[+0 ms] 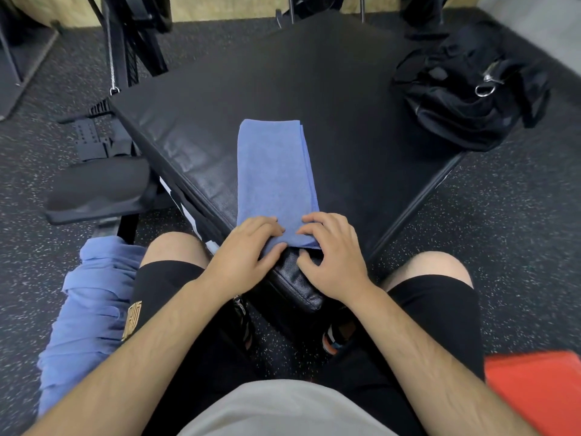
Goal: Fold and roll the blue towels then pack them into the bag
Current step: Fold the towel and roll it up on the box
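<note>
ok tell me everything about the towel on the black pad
The towel is blue, soft terry-like cloth, folded lengthwise into a long narrow strip, layered edges showing along its right side. It lies flat on the pad, running away from the person. Its near end is at the pad's corner, where the left hand and right hand both grip it.

Your left hand [248,250] and right hand [333,259] cover the near end of the long folded blue towel [273,171], so its edge there cannot be told; your left thigh [166,278] hides part of the crumpled blue towel heap [91,309]; the picture's corner cuts off the flat red object [534,391]; the black duffel bag [465,99] is too dark to show its opening.
</note>
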